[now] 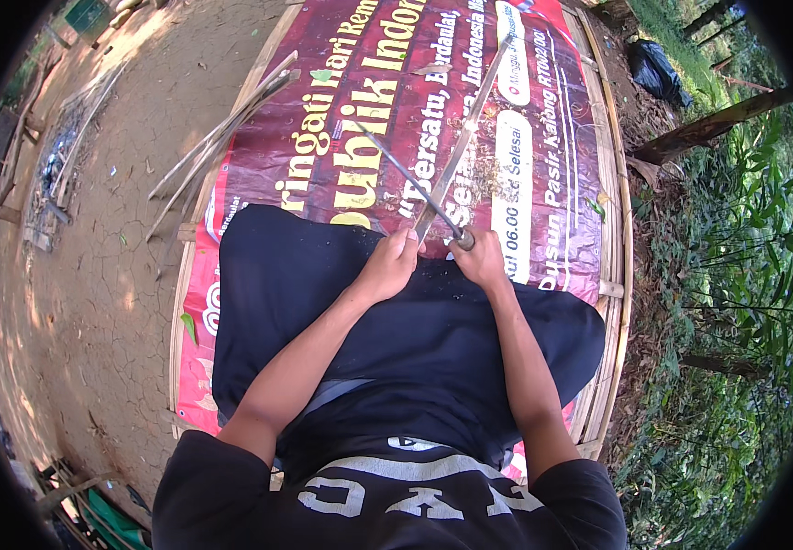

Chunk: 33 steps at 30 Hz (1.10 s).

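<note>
My left hand (394,264) is closed around the near end of a long split bamboo strip (466,145), which slants away to the upper right. In my right hand (480,260) is the handle of a long, narrow knife (403,172). Its dark blade points up and to the left and crosses the strip just beyond my fingers. Whether the edge touches the strip or passes over it, I cannot tell. Both hands are close together above the dark cloth (396,330) over my lap.
A red printed banner (360,188) covers the bamboo platform (612,220) under me, with shavings scattered on it. Several thin sticks (218,137) lie across its left edge. Cracked bare ground (94,302) is at left; plants (736,284) and a black plastic bag (658,71) are at right.
</note>
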Each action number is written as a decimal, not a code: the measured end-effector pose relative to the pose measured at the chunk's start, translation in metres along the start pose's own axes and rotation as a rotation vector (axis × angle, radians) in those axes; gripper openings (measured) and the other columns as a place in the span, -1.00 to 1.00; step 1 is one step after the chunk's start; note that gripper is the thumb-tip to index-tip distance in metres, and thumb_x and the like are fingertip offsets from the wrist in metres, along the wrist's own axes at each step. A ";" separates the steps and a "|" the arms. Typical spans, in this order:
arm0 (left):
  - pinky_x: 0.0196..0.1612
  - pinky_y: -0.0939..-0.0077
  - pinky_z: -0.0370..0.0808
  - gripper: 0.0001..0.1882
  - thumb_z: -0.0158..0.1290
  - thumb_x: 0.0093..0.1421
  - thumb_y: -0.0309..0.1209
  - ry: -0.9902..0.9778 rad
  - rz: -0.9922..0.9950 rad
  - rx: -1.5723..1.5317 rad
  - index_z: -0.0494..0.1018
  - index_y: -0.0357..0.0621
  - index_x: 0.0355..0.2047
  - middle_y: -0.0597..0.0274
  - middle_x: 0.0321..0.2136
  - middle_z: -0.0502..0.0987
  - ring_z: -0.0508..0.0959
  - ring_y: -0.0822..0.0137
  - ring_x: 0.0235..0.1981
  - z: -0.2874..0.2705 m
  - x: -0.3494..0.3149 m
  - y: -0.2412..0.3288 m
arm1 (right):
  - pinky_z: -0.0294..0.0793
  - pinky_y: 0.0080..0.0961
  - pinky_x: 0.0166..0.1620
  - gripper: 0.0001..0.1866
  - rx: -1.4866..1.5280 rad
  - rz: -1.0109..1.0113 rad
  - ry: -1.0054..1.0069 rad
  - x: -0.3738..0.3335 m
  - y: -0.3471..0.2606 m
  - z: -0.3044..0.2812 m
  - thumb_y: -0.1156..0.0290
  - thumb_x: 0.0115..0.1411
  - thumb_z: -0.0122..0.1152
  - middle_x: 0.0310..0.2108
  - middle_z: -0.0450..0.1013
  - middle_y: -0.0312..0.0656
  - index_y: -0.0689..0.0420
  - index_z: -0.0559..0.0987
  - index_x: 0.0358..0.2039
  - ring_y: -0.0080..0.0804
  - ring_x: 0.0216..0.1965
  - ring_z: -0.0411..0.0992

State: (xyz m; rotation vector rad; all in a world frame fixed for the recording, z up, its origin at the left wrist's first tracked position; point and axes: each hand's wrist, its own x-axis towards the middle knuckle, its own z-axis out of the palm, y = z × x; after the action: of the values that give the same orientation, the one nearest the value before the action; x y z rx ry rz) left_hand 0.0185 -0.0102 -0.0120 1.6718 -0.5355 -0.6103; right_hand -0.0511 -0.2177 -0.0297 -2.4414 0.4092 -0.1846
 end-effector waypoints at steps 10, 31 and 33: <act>-0.55 0.35 0.36 -0.61 -0.20 0.49 -0.24 0.043 0.089 0.136 0.40 -0.30 -0.37 0.22 -0.69 0.37 0.41 0.37 -0.66 -0.010 -0.002 -0.001 | 0.52 -0.01 -0.34 -0.80 -0.043 -0.147 -0.061 -0.011 -0.036 0.012 0.26 0.02 0.32 -0.60 0.51 0.07 0.13 0.61 -0.53 0.19 -0.50 0.50; -0.43 0.10 0.41 -0.57 -0.26 0.50 -0.27 0.019 -0.019 0.126 0.38 -0.38 -0.37 -0.12 -0.65 0.45 0.52 -0.01 -0.60 -0.010 0.001 -0.005 | 0.49 0.02 -0.26 -0.74 0.025 -0.091 -0.117 -0.007 -0.039 0.004 0.26 0.04 0.31 -0.53 0.51 0.15 0.24 0.59 -0.52 0.24 -0.39 0.51; -0.42 0.07 0.40 -0.58 -0.26 0.50 -0.28 0.033 0.020 0.157 0.38 -0.39 -0.37 -0.13 -0.64 0.45 0.52 -0.02 -0.58 -0.010 -0.001 0.000 | 0.50 0.03 -0.27 -0.75 -0.014 -0.113 -0.115 -0.008 -0.037 0.005 0.26 0.05 0.31 -0.54 0.52 0.15 0.22 0.60 -0.52 0.22 -0.40 0.52</act>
State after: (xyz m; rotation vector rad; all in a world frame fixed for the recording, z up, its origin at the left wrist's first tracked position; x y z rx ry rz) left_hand 0.0246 -0.0020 -0.0101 1.8192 -0.5883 -0.5359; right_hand -0.0481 -0.1849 -0.0107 -2.4758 0.2224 -0.0884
